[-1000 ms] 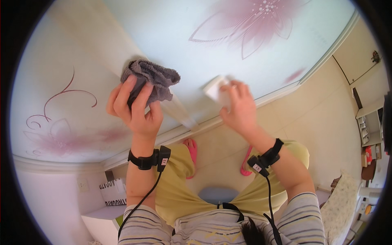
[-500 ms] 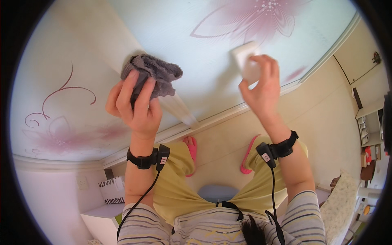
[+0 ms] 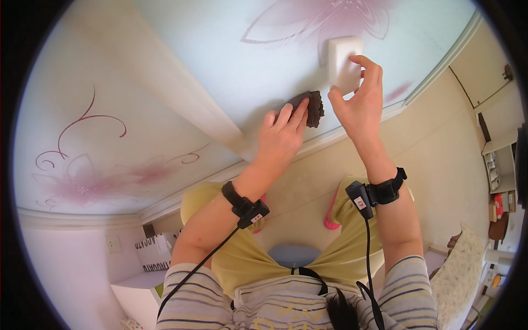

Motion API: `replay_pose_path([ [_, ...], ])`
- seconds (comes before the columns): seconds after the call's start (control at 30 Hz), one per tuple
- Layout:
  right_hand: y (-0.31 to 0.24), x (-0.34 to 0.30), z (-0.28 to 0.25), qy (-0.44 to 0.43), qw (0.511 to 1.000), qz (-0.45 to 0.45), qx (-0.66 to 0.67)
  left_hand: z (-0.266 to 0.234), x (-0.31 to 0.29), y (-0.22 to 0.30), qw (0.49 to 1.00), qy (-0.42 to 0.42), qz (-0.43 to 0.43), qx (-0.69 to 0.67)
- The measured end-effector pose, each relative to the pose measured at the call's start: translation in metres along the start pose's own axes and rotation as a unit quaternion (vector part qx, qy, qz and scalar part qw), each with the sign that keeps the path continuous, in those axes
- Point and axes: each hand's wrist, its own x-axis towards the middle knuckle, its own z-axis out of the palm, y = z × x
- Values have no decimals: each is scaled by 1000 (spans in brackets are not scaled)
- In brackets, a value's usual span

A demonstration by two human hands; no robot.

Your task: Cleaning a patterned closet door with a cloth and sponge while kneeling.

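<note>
My left hand (image 3: 283,129) presses a dark grey cloth (image 3: 313,109) against the pale blue door panel (image 3: 220,60), close to the panel's lower edge. Its fingers lie over the cloth, part of which they hide. To the right, my right hand (image 3: 360,99) grips a white rectangular sponge (image 3: 344,66) between thumb and fingers. The sponge stands at the panel just under a large pink printed flower (image 3: 330,22); whether it touches the surface I cannot tell.
A cream frame strip (image 3: 181,99) divides this panel from another flowered panel (image 3: 82,137) on the left. Below is the beige floor (image 3: 429,148). Shelves (image 3: 500,170) stand at the far right, a white cabinet (image 3: 135,297) at the lower left. Black cables run from both wrist bands.
My left hand has carried the cloth rightward from the frame strip onto the blue panel, near the right hand. My right hand has shifted the sponge slightly up and right.
</note>
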Motion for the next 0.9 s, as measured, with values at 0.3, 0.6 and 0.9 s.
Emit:
replay_pose_path([
  [0.3, 8, 5, -17, -4, 1000, 20, -7, -17, 3, -15, 997, 54, -18, -49],
  [0.6, 8, -16, -21, -87, 996, -24, -15, -31, 5, -26, 994, 60, -54, -76],
  [0.9, 0, -54, 2, -212, 967, -124, -62, -47, -3, -35, 988, -5, -55, -142],
])
